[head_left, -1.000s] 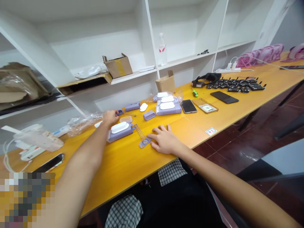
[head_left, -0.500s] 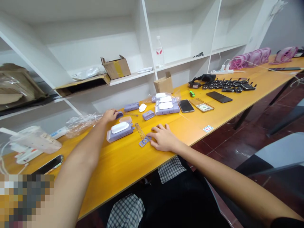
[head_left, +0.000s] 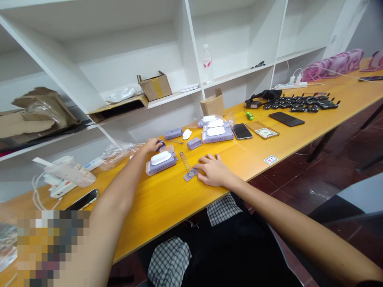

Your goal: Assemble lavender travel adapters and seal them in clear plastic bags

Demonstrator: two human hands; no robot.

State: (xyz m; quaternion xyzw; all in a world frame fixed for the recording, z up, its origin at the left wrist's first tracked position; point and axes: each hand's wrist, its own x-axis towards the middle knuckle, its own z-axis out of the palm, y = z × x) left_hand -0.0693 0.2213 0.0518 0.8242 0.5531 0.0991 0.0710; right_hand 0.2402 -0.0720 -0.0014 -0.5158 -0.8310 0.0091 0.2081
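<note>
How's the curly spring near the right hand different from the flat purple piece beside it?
The spring is coiled, while the purple piece is flat with a ring shape on it. The spring looks brownish; the purple piece is, well, purple. The right hand's fingertips are at the purple piece, not the spring. Both lie on the yellow table.

With our left hand (head_left: 152, 145) we touch a dark purple part (head_left: 162, 145) beyond a white-topped casing (head_left: 162, 166). Our right hand (head_left: 214, 171) touches a flat purple plate (head_left: 189, 176).

Bright, diffuse light; pale sheen on worktop (head_left: 247, 153) near front edge. Wide-angle stretch at margins; slight softness; pixelation at left end.
</note>
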